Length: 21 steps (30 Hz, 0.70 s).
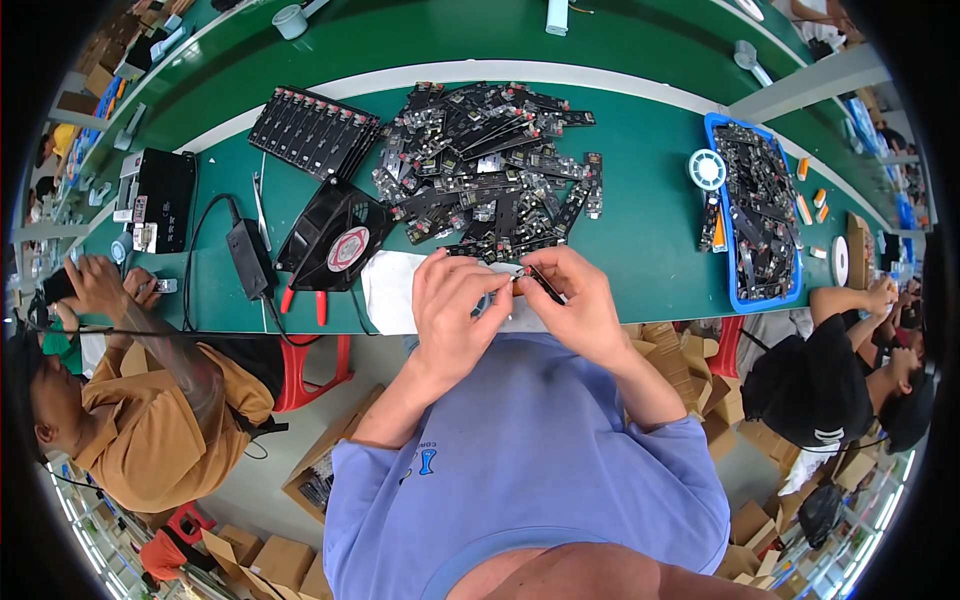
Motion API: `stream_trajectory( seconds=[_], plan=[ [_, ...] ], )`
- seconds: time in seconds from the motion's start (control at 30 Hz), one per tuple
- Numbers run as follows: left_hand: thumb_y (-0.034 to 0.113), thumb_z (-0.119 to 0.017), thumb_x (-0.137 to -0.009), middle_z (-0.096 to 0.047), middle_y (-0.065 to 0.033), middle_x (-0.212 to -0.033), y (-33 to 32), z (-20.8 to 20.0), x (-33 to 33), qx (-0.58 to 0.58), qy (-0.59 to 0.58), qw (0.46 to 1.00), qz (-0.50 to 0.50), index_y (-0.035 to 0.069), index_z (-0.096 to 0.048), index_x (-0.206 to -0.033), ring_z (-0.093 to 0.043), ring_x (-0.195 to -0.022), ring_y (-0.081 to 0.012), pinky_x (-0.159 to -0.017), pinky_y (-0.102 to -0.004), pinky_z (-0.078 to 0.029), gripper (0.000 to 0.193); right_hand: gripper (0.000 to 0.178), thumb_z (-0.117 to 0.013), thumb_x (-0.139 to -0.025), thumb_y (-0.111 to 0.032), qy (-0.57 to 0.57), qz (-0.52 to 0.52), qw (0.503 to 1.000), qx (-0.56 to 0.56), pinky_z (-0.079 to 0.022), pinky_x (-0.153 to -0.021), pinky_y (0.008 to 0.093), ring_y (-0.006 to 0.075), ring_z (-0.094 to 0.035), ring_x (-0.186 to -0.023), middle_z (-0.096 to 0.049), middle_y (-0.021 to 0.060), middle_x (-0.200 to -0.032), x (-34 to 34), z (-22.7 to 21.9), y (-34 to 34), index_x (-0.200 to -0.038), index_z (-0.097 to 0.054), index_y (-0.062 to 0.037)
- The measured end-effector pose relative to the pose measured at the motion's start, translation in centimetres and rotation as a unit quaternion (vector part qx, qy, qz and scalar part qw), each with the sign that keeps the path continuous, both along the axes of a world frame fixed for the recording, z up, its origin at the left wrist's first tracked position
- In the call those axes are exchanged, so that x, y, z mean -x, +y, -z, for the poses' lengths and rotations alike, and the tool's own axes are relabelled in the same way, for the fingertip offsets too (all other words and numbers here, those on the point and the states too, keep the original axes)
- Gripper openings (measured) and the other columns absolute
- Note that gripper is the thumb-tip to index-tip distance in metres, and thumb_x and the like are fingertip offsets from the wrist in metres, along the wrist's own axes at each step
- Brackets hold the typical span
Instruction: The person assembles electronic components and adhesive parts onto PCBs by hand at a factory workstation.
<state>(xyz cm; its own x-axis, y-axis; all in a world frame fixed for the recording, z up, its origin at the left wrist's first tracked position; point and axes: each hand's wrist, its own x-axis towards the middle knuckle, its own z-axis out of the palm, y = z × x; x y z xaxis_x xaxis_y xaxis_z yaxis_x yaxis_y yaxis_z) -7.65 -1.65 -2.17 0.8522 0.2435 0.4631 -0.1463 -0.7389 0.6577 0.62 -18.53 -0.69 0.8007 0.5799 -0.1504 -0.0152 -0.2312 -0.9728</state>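
Observation:
Close to the bench's near edge, my right hand pinches a small black circuit board between thumb and fingers. My left hand is closed just beside it, fingertips curled toward the board's end; what it holds is hidden by the fingers. A small orange bit shows between the two hands, too small to name. Both hands are over a white sheet on the green bench. Just beyond them lies a large loose heap of narrow black circuit boards.
Left of the heap are unsplit board panels, a black fan, a power adapter, red-handled pliers and tweezers. On the right stand a blue tray full of boards and a white-blue spool. People sit on both sides.

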Motion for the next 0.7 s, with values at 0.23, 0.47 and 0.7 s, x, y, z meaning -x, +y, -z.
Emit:
stream_trajectory(
  seconds=[0.23, 0.47, 0.7],
  plan=[
    [0.007, -0.083, -0.079, -0.074, -0.0028, -0.091, -0.2, 0.2, -0.2, -0.014, -0.007, 1.0, 0.002, 0.008, -0.076, -0.094, -0.068, -0.098, -0.0265, -0.107, -0.0486, -0.046, 0.017, 0.02, -0.073, -0.095, 0.001, -0.111, 0.003, 0.993, 0.026, -0.059, -0.076, 0.0282, 0.0144, -0.071, -0.09, -0.069, 0.0097, -0.105, 0.2, -0.5, 0.1, -0.115, -0.071, 0.0023],
    [0.006, -0.082, -0.078, -0.072, -0.0029, -0.089, -0.3, 0.3, -0.2, -0.032, -0.017, 0.999, -0.002, 0.008, -0.074, -0.093, -0.068, -0.094, -0.0247, -0.104, -0.0478, -0.048, 0.017, 0.026, -0.071, -0.096, -0.005, -0.136, -0.011, 0.991, 0.012, -0.058, -0.075, 0.0334, 0.0203, -0.071, -0.084, -0.069, 0.0127, -0.108, 0.2, -1.1, -0.1, -0.121, -0.072, 0.0011],
    [0.006, -0.081, -0.08, -0.072, -0.0033, -0.09, -0.3, 0.3, -0.2, -0.038, -0.021, 0.999, 0.004, 0.007, -0.073, -0.095, -0.067, -0.092, -0.0253, -0.103, -0.047, -0.049, 0.017, 0.026, -0.07, -0.096, -0.003, -0.156, -0.014, 0.988, 0.017, -0.059, -0.077, 0.0338, 0.0221, -0.072, -0.086, -0.069, 0.0132, -0.11, 0.3, -1.2, -0.1, -0.122, -0.072, 0.0007]
  ],
)
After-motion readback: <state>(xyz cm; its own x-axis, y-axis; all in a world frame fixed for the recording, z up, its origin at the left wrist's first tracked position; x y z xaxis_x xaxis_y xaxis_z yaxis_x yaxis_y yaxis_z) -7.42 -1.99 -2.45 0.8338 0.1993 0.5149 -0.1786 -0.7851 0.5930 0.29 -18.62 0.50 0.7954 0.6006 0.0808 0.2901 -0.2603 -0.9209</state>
